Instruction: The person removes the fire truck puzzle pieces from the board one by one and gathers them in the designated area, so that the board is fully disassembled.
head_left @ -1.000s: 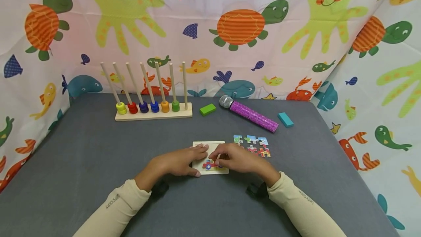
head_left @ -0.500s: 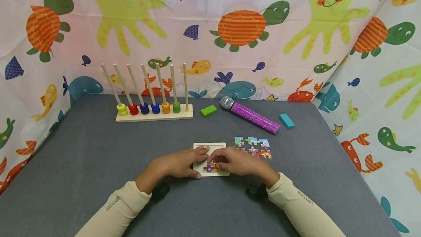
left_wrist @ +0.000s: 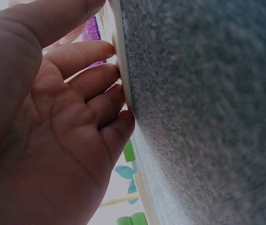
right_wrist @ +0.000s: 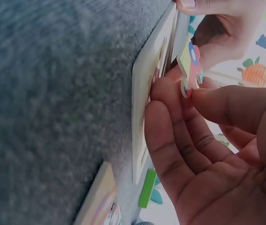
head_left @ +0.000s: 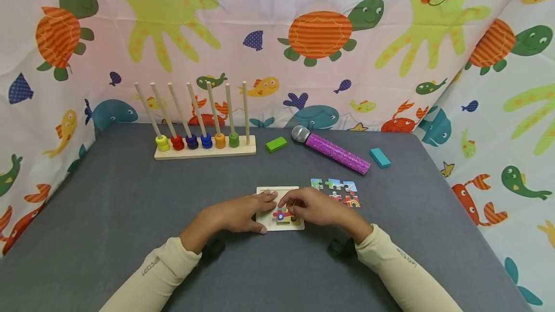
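My left hand [head_left: 240, 212] lies across the left side of a small wooden puzzle tray [head_left: 286, 189], its fingers fairly straight and its fingertips pressing on the board. In the left wrist view, those fingertips touch the tray's edge. Over the tray's lower right part, my right hand [head_left: 318, 205] pinches a colourful jigsaw piece [head_left: 284, 215] between thumb and fingers. The right wrist view shows the piece [right_wrist: 191, 68] tilted and held just off the board, with the other fingers close to the tray [right_wrist: 139, 108]. Several loose jigsaw pieces [head_left: 351, 201] lie right of the tray, partly behind my right hand.
Behind the tray stands a wooden peg stacker [head_left: 205, 153] with coloured rings. A green block [head_left: 276, 144], a glittery purple microphone [head_left: 338, 152] and a blue block [head_left: 380, 158] lie to its right. A patterned cloth [head_left: 269, 61] hangs along the grey table's [head_left: 130, 206] back.
The jigsaw piece in my right hand has shifted slightly right and turned a little, and more of it shows. My left hand stays pressed on the tray.
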Demonstrator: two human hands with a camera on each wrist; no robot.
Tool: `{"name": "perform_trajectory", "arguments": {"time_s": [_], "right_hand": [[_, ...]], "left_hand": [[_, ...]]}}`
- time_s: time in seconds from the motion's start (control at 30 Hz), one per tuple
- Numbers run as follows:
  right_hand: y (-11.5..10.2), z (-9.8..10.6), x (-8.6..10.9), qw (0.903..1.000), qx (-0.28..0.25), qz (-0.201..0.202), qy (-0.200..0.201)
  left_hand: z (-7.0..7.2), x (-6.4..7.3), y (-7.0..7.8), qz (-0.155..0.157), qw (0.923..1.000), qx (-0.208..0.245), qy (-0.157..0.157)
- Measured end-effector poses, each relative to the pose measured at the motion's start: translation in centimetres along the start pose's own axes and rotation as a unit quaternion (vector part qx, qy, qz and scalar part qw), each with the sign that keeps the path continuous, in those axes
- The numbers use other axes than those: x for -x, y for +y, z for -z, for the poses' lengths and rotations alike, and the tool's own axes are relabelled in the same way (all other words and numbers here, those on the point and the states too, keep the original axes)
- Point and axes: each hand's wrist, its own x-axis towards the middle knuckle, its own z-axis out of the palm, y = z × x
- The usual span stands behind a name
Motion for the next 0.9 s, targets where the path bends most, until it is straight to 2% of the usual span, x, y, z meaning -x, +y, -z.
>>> {"name": "perform_trajectory", "arguments": {"time_s": [0.13,0.5,0.7,0.9], "right_hand": [[0.4,0.5,0.6,0.9998,-0.006,-0.006,0.019],[1.7,2.2,2.9,0.9980,0.008,-0.018,0.060],[2.4,3.1,4.4,0.9961,0.036,-0.020,0.078],[3.0,4.0,5.8,0.9957,0.026,-0.029,0.083]], "left_hand": [[-0.1,-0.1,0.1,-0.005,1.0000,-0.002,0.000],[0.1,-0.1,0.2,0.009,0.9999,0.007,-0.008],[0.1,-0.1,0.1,0.009,0.9999,0.007,-0.008],[0.1,-0.1,0.2,0.014,0.9998,0.011,-0.012]]}}
